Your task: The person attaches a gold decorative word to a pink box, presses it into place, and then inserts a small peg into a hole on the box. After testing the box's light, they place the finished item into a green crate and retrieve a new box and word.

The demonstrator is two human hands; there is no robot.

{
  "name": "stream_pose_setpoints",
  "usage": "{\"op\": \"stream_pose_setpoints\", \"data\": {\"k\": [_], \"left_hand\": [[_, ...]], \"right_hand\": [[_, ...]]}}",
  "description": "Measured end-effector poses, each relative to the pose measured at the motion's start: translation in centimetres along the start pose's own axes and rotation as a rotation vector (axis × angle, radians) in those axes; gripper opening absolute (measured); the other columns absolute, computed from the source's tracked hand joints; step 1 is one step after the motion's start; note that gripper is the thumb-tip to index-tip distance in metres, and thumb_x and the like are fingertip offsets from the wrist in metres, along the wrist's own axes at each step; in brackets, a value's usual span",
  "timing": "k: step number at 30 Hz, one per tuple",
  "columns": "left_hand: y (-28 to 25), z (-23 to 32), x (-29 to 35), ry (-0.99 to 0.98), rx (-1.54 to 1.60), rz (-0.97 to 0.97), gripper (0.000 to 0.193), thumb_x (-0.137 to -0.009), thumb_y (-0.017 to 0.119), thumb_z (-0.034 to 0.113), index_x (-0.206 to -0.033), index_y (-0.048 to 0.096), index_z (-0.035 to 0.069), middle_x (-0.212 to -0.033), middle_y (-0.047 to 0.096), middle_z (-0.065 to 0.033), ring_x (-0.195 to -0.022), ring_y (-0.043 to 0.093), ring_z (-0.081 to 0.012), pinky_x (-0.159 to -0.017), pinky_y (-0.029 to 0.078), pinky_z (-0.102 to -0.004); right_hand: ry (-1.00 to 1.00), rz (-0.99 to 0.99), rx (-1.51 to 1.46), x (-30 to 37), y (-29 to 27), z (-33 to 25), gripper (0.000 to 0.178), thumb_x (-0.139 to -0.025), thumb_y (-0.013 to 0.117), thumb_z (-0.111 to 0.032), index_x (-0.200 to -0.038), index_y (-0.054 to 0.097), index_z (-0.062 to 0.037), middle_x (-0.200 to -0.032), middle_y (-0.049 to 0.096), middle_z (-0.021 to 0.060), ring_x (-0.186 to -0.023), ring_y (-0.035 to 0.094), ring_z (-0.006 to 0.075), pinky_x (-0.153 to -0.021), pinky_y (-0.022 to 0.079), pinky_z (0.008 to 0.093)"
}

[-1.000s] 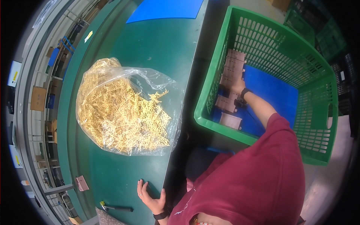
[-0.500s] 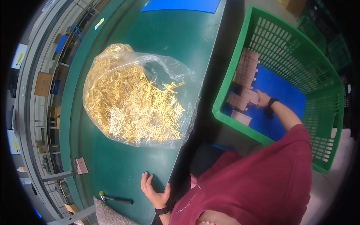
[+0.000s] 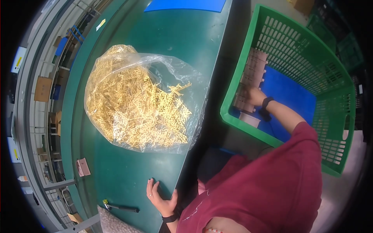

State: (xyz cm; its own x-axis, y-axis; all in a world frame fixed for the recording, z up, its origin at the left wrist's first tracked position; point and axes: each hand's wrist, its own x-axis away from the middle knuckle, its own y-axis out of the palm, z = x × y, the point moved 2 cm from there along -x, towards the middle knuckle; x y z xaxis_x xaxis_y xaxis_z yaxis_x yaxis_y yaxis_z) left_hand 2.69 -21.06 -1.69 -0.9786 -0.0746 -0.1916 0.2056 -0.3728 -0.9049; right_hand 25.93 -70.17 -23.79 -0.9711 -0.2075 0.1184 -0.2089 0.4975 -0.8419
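My right hand (image 3: 255, 96) reaches into the green crate (image 3: 240, 54) and lies over pale pinkish boxy pieces with small tabs (image 3: 253, 72), lined up along the crate's near-left wall. Its fingers are hidden in shadow between the pieces, so I cannot see whether it grips one. Another pale piece (image 3: 249, 119) sits in the crate's lower corner. My left hand (image 3: 161, 197) rests at the edge of the green table (image 3: 128, 167), fingers apart, holding nothing. Above it on the table lies a clear plastic bag (image 3: 171, 64) full of small yellowish squiggly pieces (image 3: 132, 105), some showing at its mouth.
A blue sheet (image 3: 289, 91) lines the crate's bottom. On the table are a small black-handled tool (image 3: 121, 208), a grey speckled cushion-like thing (image 3: 114, 221), a pink card (image 3: 83, 167) and a blue board (image 3: 186, 4). Shelves with cartons (image 3: 42, 88) stand beyond the left side.
My right hand has moved left inside the crate, from beside the pale pieces to over them. My left hand has stayed at the table's edge.
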Motion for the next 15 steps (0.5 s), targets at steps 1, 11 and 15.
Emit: {"op": "stream_pose_setpoints", "data": {"k": [1, 11, 15], "left_hand": [[0.1, 0.1, 0.1, -0.007, 0.007, 0.004, 0.059, -0.062, 0.075, 0.027, -0.111, 0.055, 0.002, -0.129, 0.05, -0.0186, -0.124, 0.044, -0.0385, -0.101, 0.035, -0.0483], [0.4, 0.0, 0.4, 0.001, 0.007, 0.009, 0.06, -0.065, 0.074, 0.032, -0.112, 0.054, 0.001, -0.13, 0.049, -0.0186, -0.123, 0.044, -0.0392, -0.101, 0.035, -0.0488], [0.3, 0.1, 0.3, 0.035, -0.026, -0.006, 0.061, -0.068, 0.073, 0.034, -0.115, 0.053, 0.001, -0.132, 0.048, -0.0221, -0.123, 0.044, -0.04, -0.1, 0.037, -0.047]], "right_hand": [[0.004, 0.0, -0.001, 0.5, 0.0, -0.7, 0.052, -0.064, 0.067, -0.014, -0.111, 0.055, 0.0029, -0.102, 0.061, 0.0244, -0.092, 0.06, 0.0401, -0.079, 0.05, 0.0457], [-0.133, 0.176, 0.271, 3.4, -0.2, -4.4, 0.063, -0.062, 0.071, -0.023, -0.116, 0.052, 0.0029, -0.11, 0.051, 0.0242, -0.103, 0.051, 0.0401, -0.087, 0.045, 0.0447], [-0.226, 0.169, 0.289, 3.3, 0.8, -2.7, 0.066, -0.061, 0.072, -0.025, -0.118, 0.052, 0.0024, -0.114, 0.05, 0.0229, -0.105, 0.05, 0.0387, -0.088, 0.045, 0.0442]]}}
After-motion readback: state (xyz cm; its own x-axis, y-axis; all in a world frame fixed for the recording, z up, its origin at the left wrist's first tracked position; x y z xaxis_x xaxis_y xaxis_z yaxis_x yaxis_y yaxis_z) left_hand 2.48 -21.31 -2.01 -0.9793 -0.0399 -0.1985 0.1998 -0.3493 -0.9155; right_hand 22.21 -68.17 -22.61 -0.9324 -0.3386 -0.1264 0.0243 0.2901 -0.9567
